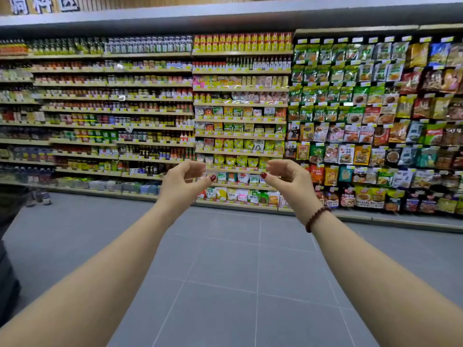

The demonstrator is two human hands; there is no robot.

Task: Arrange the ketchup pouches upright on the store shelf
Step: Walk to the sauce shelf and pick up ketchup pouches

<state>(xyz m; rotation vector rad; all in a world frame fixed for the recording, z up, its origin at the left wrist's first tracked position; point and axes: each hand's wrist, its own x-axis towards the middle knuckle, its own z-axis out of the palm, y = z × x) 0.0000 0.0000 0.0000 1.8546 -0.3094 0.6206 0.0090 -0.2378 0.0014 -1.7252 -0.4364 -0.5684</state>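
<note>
Ketchup pouches — cannot pick out; store shelf [239, 120] packets [241, 161] small, blurred.

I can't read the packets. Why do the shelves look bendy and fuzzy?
Head view: the wide-angle lens bows the shelves, most near the edges; far-left bottles are blurred, middle packets clearer; the left hand and right hand look sharp; light is even, little shadow on the floor.

Long store shelves [240, 104] crowded with bottles [150, 154] and upright pouches [238, 161].
</note>
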